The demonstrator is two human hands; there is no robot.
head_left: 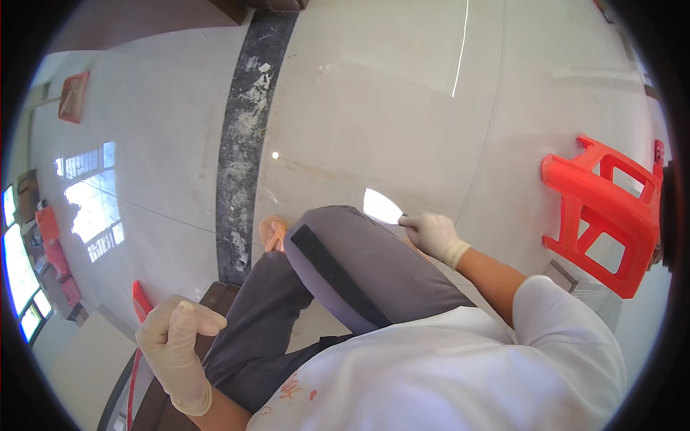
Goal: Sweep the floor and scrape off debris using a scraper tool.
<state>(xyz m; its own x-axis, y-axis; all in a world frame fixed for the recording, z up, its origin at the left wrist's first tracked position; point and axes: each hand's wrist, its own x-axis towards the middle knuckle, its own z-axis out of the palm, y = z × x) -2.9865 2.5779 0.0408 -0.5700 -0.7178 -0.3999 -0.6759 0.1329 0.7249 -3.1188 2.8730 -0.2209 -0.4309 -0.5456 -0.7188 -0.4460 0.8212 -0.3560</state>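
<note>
Far to the left of the dark strip [244, 158] set in the floor [374, 129], you have a bright window [21, 269] with a row of red and orange things [56, 257] near it, too blurred to make out. A square red tray-like thing [73, 97] lies on the floor between them and the strip, with the window's reflection [93, 201] shining on the tiles below it. Your left hand [183, 337], in a pale glove, is raised to the left of the strip's near end, just beside a red object [140, 300]; its fingers are bent inward, and I cannot tell whether anything is inside them. The strip itself is dark and smeared with whitish patches. Your foot in an orange sandal [272, 235] rests just right of its near end, and your grey trousers [359, 266] with a black band reach further right. Beyond your knee, well to the right of the strip, is a scraper [382, 206] with a broad, shiny blade, its dark handle gripped by your gloved right hand [435, 237]. Furthest right of the strip stands a red plastic stool [607, 208]
</note>
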